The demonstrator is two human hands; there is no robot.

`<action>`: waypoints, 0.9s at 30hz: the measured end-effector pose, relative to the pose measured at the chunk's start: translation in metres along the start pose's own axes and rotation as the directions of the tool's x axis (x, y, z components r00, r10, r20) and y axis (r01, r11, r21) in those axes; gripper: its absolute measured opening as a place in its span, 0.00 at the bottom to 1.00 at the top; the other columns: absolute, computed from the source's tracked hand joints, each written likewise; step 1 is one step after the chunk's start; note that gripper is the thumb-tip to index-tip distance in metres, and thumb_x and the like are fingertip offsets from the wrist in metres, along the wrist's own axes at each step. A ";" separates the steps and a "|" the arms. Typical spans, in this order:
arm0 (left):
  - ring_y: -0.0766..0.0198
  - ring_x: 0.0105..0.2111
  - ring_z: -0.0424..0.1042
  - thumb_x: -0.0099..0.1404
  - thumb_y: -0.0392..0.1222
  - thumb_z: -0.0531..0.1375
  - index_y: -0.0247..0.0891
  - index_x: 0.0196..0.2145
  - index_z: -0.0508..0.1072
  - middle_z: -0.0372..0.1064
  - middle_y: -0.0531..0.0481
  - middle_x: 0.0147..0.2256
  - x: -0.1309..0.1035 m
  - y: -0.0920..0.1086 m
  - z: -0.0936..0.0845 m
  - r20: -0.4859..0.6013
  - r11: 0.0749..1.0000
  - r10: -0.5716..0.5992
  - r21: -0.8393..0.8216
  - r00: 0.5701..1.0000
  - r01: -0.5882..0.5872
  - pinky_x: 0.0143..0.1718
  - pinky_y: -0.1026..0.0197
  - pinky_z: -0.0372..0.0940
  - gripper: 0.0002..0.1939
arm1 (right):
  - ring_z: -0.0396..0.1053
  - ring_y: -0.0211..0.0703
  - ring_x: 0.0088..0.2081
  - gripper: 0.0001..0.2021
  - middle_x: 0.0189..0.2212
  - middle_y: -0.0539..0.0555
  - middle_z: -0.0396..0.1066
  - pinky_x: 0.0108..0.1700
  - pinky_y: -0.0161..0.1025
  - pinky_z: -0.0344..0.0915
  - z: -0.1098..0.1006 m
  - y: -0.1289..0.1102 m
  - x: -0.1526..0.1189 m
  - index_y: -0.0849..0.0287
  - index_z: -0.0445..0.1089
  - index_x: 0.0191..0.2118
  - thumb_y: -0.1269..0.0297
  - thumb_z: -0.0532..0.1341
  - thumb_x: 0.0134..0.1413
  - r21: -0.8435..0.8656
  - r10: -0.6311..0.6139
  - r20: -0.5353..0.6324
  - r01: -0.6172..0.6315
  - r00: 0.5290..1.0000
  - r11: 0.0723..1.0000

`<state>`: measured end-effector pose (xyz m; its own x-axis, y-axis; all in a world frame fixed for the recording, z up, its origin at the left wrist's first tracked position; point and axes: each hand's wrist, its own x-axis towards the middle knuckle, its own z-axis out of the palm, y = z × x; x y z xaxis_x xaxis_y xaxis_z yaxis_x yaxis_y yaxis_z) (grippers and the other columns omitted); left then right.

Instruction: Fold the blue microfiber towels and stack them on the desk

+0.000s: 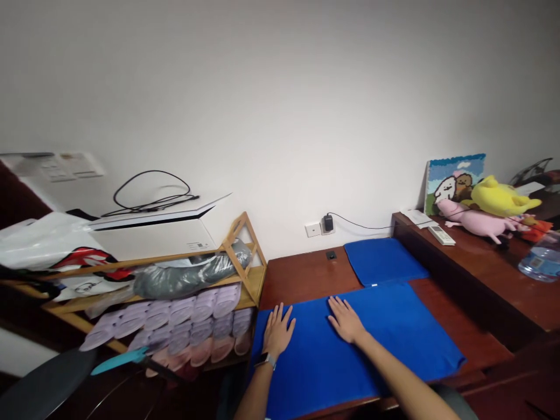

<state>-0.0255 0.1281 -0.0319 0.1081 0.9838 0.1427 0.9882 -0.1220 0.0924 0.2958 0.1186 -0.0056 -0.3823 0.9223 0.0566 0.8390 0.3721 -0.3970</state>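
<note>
Presently: left hand and right hand, flat, apart, on large blue cloth, surface's front edge. Smaller blue cloth: back right corner. Wooden rack: beside left edge. Raised wooden unit: right edge. Bare: back left corner, right strip.

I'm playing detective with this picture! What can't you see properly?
All in the head view:
Left hand and right hand: palms hidden, facing down on the larger blue cloth.
Wooden desktop: partly covered by that cloth.
Plastic bottle: cut off by the right edge.
White box: printing too small to read.
</note>
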 end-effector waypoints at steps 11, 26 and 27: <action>0.47 0.74 0.51 0.76 0.63 0.48 0.50 0.73 0.57 0.50 0.42 0.75 -0.006 -0.049 0.016 -0.036 0.998 -0.064 0.012 0.997 0.065 0.71 0.40 0.48 0.34 | 0.43 0.54 0.76 0.37 0.76 0.59 0.45 0.75 0.57 0.42 -0.046 0.223 -0.076 0.65 0.47 0.76 0.49 0.37 0.70 -0.168 0.572 -0.160 -0.593 0.805 0.788; 0.53 0.67 0.66 0.78 0.52 0.46 0.45 0.61 0.76 0.68 0.48 0.66 -0.086 -0.029 -0.031 -0.131 0.988 0.056 -0.138 0.990 -0.075 0.69 0.47 0.61 0.26 | 0.43 0.53 0.76 0.32 0.75 0.54 0.48 0.76 0.58 0.44 -0.005 0.006 -0.078 0.57 0.46 0.77 0.51 0.40 0.74 -0.017 0.112 -0.228 -0.119 0.967 0.993; 0.52 0.67 0.65 0.78 0.52 0.46 0.47 0.60 0.76 0.68 0.49 0.67 -0.101 -0.031 -0.028 -0.129 0.988 0.048 -0.139 0.990 -0.066 0.69 0.46 0.61 0.25 | 0.44 0.53 0.76 0.32 0.75 0.53 0.47 0.76 0.57 0.45 0.012 -0.025 -0.078 0.56 0.45 0.77 0.51 0.41 0.74 0.018 0.044 -0.194 -0.041 0.980 0.999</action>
<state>-0.0698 0.0288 -0.0217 0.1405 0.9518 0.2728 0.9542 -0.2037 0.2192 0.3000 0.0360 -0.0113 -0.2623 0.9405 0.2162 0.8470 0.3317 -0.4153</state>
